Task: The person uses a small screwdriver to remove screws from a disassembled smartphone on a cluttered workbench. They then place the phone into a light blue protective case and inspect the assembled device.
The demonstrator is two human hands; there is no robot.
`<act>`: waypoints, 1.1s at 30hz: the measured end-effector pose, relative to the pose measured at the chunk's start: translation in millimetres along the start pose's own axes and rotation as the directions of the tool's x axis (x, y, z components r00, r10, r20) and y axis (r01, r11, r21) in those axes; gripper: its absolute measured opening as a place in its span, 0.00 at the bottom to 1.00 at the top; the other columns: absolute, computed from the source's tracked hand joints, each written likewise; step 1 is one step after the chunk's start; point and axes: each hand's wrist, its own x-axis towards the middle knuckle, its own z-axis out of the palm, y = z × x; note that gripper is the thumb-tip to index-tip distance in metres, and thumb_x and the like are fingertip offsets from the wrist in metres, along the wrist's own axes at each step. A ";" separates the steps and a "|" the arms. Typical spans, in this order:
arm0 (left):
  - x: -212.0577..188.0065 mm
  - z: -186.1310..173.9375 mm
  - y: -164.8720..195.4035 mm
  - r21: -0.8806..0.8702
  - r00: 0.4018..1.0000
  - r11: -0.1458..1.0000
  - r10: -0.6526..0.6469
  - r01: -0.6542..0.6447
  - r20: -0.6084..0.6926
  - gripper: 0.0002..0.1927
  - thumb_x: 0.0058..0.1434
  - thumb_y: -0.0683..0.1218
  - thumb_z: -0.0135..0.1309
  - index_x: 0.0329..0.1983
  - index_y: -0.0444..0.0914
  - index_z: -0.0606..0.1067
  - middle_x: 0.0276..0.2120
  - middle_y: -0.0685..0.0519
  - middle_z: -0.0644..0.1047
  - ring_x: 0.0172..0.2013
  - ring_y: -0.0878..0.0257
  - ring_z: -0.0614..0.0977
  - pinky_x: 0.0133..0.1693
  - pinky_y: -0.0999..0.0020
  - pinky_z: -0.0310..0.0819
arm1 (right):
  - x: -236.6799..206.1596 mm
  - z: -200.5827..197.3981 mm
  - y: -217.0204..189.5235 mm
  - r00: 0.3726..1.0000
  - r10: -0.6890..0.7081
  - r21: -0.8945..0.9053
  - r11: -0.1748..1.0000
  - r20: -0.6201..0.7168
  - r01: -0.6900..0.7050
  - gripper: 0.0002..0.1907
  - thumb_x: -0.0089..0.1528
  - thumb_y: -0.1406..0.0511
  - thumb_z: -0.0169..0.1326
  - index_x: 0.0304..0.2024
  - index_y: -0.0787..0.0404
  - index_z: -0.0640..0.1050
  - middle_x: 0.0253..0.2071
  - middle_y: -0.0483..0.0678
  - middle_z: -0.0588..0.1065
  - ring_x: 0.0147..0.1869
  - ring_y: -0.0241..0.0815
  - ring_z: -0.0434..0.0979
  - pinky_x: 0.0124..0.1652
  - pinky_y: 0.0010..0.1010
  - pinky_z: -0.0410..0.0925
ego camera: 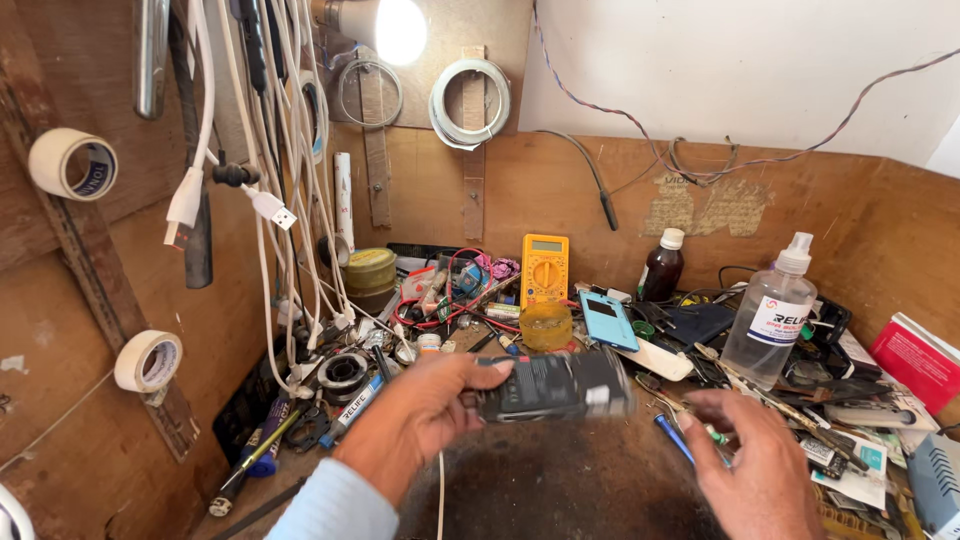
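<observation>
Device: dark flat phone (556,386), blurred, held level above the counter (560,480), pale patch at its right end.
Left hand (420,415): fingers curled, pinching the phone's left end.
Right hand (755,470): fingers spread, holding nothing, just right of the phone.
Risk: one-ended grip; could slip onto the blue-handled tool (673,438) below.
Risk: clear spray bottle (772,315) near; a knock might tip it.

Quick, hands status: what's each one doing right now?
Left hand: closed on a dark phone, held above the bench.
Right hand: open, holding nothing, just right of the phone.
</observation>
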 end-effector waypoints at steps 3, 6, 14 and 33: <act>0.5 -0.3 -20.9 -0.311 0.998 0.949 -0.023 0.042 0.064 0.13 0.61 0.36 0.55 0.49 0.28 0.75 0.42 0.45 0.82 0.40 0.57 0.86 0.45 0.59 0.84 | -4.8 9.6 -13.0 0.999 -0.004 0.245 0.969 0.045 -0.007 0.17 0.60 0.57 0.59 0.48 0.59 0.82 0.40 0.49 0.82 0.42 0.40 0.83 0.40 0.32 0.75; 2.9 6.5 -46.2 -0.404 0.997 0.914 0.060 -0.037 0.044 0.15 0.61 0.36 0.54 0.51 0.31 0.74 0.43 0.46 0.82 0.41 0.57 0.84 0.45 0.57 0.82 | 1.7 20.5 -28.6 0.960 0.102 0.487 0.845 0.260 -0.221 0.20 0.64 0.54 0.54 0.48 0.61 0.80 0.37 0.52 0.82 0.37 0.43 0.83 0.34 0.35 0.75; 3.9 21.9 -74.1 -0.428 0.984 0.895 0.166 -0.123 0.064 0.21 0.64 0.40 0.57 0.60 0.33 0.74 0.45 0.47 0.83 0.42 0.57 0.85 0.47 0.55 0.82 | 8.4 51.3 -74.6 0.888 0.088 0.768 0.469 0.451 -0.436 0.18 0.64 0.56 0.53 0.46 0.64 0.79 0.35 0.50 0.79 0.34 0.41 0.76 0.29 0.34 0.70; -1.3 -1.3 -63.6 -0.571 0.935 0.820 0.183 0.026 0.305 0.28 0.73 0.61 0.37 0.66 0.40 0.69 0.52 0.47 0.80 0.51 0.54 0.83 0.50 0.49 0.81 | 11.3 113.8 -77.1 0.941 -0.054 0.763 0.602 0.335 -0.237 0.28 0.68 0.58 0.56 0.69 0.59 0.74 0.43 0.50 0.83 0.32 0.36 0.74 0.25 0.28 0.64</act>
